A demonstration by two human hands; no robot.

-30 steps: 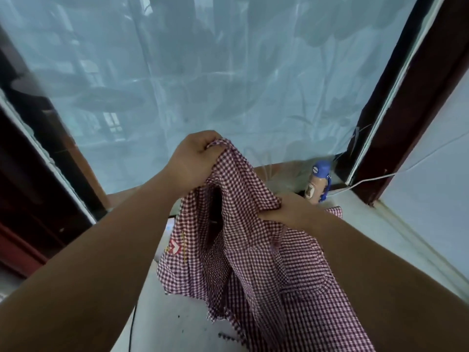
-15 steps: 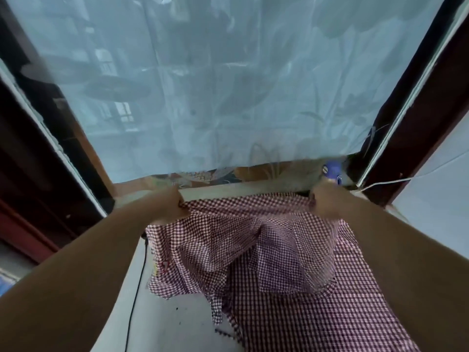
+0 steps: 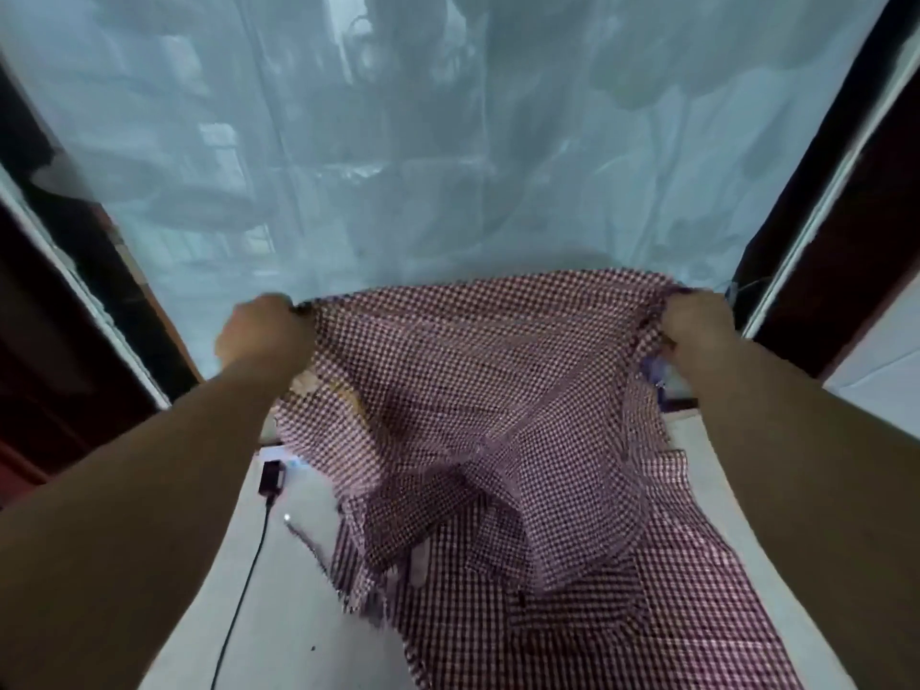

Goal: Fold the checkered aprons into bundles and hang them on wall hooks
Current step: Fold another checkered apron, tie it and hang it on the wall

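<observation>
The left hand (image 3: pixel 264 331) was closed in a fist on one upper corner of the checkered apron (image 3: pixel 473 390), and the right hand (image 3: pixel 697 321) was closed in the same way on the opposite corner, with cloth bunched at its knuckles. The apron's top edge ran almost level and nearly taut from one hand to the other. The rest of the cloth hung below both hands and trailed onto the white surface (image 3: pixel 298 615) towards the person. Below the midpoint between the hands, the fabric was creased and doubled into an uneven pocket. The step in hand appeared to be spreading the apron before the first fold. To do this well, both hands should likely pull with equal tension and stay at one height, so that the top edge stays straight. A short shake would probably release the doubled centre. The cloth should then be lowered so the hem settles first, with the corners set down last. A black adapter (image 3: pixel 271 478) and its cable (image 3: pixel 244 580) lay on the surface below the left hand, just beside the apron's hanging edge. That edge could catch them, so the cloth is best laid towards the right hand's side. No wall hooks were in view.
</observation>
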